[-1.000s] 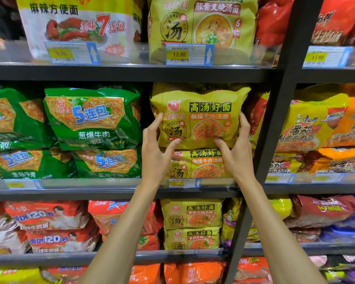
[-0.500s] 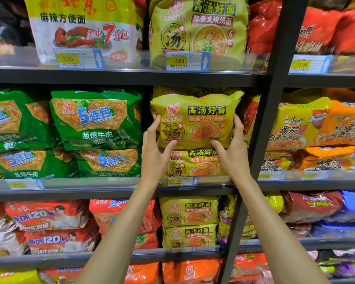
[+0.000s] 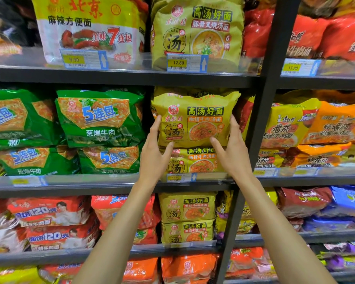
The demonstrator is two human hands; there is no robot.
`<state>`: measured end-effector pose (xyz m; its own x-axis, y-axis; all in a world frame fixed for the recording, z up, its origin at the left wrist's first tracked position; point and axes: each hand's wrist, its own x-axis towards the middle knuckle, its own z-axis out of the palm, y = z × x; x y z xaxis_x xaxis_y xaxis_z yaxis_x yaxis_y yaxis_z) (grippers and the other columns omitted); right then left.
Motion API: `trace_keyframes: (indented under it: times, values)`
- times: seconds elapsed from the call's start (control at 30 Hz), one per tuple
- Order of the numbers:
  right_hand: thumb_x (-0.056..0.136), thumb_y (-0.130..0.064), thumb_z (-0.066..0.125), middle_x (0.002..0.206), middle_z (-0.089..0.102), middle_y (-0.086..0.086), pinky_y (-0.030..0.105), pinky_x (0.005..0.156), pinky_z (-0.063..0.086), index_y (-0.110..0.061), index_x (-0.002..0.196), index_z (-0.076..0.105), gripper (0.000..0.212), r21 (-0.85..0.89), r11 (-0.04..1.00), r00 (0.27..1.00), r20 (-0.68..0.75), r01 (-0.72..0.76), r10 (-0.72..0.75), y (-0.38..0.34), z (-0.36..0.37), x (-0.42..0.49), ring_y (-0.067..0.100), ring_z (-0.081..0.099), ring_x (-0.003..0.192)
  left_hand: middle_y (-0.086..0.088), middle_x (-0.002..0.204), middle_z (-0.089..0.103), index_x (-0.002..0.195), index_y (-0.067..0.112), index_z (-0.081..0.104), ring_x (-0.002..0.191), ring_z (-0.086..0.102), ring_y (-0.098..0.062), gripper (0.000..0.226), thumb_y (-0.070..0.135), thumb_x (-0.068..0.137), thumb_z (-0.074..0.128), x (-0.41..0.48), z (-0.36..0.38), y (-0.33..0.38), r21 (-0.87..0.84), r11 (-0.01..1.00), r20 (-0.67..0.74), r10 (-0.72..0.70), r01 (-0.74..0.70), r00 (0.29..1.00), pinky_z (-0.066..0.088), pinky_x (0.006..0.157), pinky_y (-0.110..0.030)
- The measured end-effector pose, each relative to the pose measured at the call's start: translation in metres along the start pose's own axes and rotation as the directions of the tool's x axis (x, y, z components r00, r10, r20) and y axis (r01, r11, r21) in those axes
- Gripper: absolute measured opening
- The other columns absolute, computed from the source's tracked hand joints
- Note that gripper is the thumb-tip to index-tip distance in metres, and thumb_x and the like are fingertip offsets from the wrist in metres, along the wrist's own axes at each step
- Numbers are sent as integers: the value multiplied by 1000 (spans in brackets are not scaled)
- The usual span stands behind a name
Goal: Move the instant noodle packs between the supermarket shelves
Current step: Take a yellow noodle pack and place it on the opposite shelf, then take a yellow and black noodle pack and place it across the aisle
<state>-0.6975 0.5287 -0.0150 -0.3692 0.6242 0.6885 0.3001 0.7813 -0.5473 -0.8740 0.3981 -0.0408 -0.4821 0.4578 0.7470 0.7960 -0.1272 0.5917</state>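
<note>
Both hands hold one yellow noodle pack [image 3: 195, 121] on the middle shelf [image 3: 90, 187], in the column just left of the black post [image 3: 261, 128]. The left hand [image 3: 154, 154] clasps the pack's lower left corner: its fingers run up the left side and the thumb presses the front near the bottom edge. The right hand [image 3: 233, 154] mirrors this at the lower right corner, with its fingers up the right side and the thumb on the front. The pack faces outward, stands roughly upright and sits on top of a second yellow pack [image 3: 193, 160] of the same design, which rests on the shelf behind a price tag [image 3: 180, 177]. Whether the held pack is lifted clear of the lower one cannot be told. Green packs [image 3: 99, 117] are stacked just to its left. On the right, beyond the post, lie orange packs [image 3: 336, 126]. Both forearms reach up from the near bottom edge of the view.
</note>
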Motion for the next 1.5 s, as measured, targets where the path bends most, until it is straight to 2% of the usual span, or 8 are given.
trace_keyframes:
  times: [0.13,0.3,0.47,0.63,0.87,1.17,1.33,1.5]
  values:
    - [97,-40,59,156,34,1,45,104,44,-32,158,2,83,-57,998,999,40,-11,13,-2,-8,-5,21,43,138,10,163,35,161,38,12,147,37,-7,81,19,100,62,-7,-7,8,33,999,45,-31,30,998,39,111,-30]
    - [96,-43,59,156,35,2,49,102,47,-35,157,1,85,-89,995,992,114,-43,53,-8,-17,-8,23,48,135,10,155,47,162,40,8,113,29,39,83,18,100,59,-14,-17,9,38,998,93,-60,57,994,38,93,-3]
    - [97,-52,53,158,33,4,51,103,46,-27,158,9,79,-177,983,987,140,-55,80,-16,-29,-12,24,44,137,10,156,45,162,37,5,120,34,19,85,20,100,60,-18,-25,15,65,994,118,-96,89,988,37,90,-8]
    - [97,-59,46,154,37,10,51,97,46,-17,156,20,77,-335,934,972,148,-125,183,-25,-35,-17,32,46,135,2,163,33,162,28,13,148,37,-18,76,26,101,59,-27,-37,16,108,989,99,-111,100,989,37,116,-40]
    - [96,-64,41,145,46,12,52,93,49,-16,152,28,75,-392,907,962,151,-155,230,-38,-36,-34,35,51,128,6,166,26,162,25,16,152,26,-12,71,36,103,54,-43,-47,20,159,980,166,-145,118,975,24,115,-26]
    - [95,-60,48,149,42,10,52,104,43,-21,149,37,68,-601,790,852,470,119,230,-56,-57,-23,33,43,135,-5,151,44,149,21,41,140,40,-31,53,44,101,50,-30,-74,43,614,785,384,-203,-85,901,41,108,-47]
    - [92,-62,51,157,31,11,51,112,36,-25,153,33,73,-547,806,729,644,226,232,-75,-55,-18,34,33,143,-9,154,42,148,20,43,142,37,-33,57,49,100,50,-29,-102,64,736,663,476,-362,-137,802,43,105,-51]
    - [94,-57,52,156,30,7,50,112,35,-26,150,38,66,-470,843,703,692,262,167,-92,-49,-29,33,33,142,-10,154,42,148,19,43,139,41,-36,57,50,101,49,-38,-137,88,806,576,464,-477,-133,746,39,106,-51]
